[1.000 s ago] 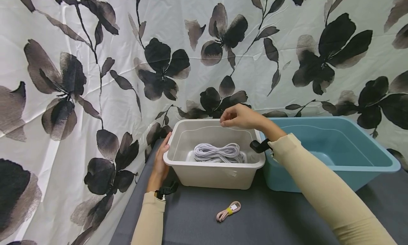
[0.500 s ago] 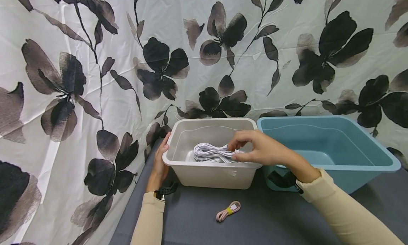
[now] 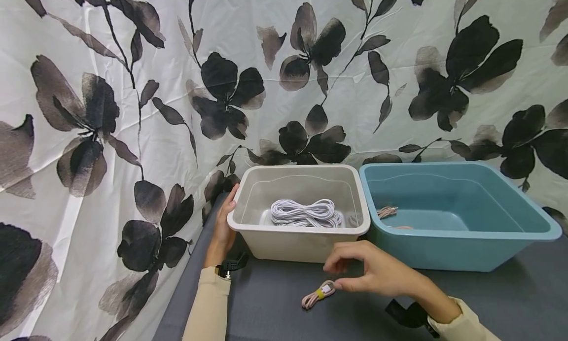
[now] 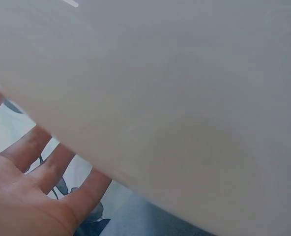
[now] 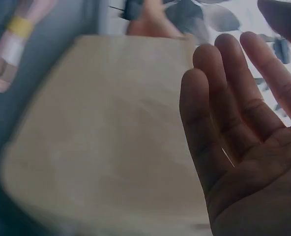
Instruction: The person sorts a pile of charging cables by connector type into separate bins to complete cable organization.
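My left hand (image 3: 225,225) rests against the left side of a beige plastic bin (image 3: 295,245), its fingers spread along the wall in the left wrist view. Bundled white cords (image 3: 306,213) lie inside that bin. On the dark surface in front is a coiled pink USB cable (image 3: 318,294) with a yellow band. My right hand (image 3: 377,272) hovers just right of and above this cable, thumb and fingers apart, holding nothing. In the right wrist view the same cable (image 5: 15,46) appears at upper left, away from the fingers.
A blue bin (image 3: 466,252) stands right beside the beige one. A small pinkish cable bundle (image 3: 387,212) lies at its left inside, with another pinkish piece partly hidden by the front rim. A floral curtain (image 3: 266,85) hangs behind.
My right hand has come from above the beige bin down toward the pink cable on the surface. Cable pieces inside the blue bin, earlier hidden by the arm, are now visible. The left hand stays put.
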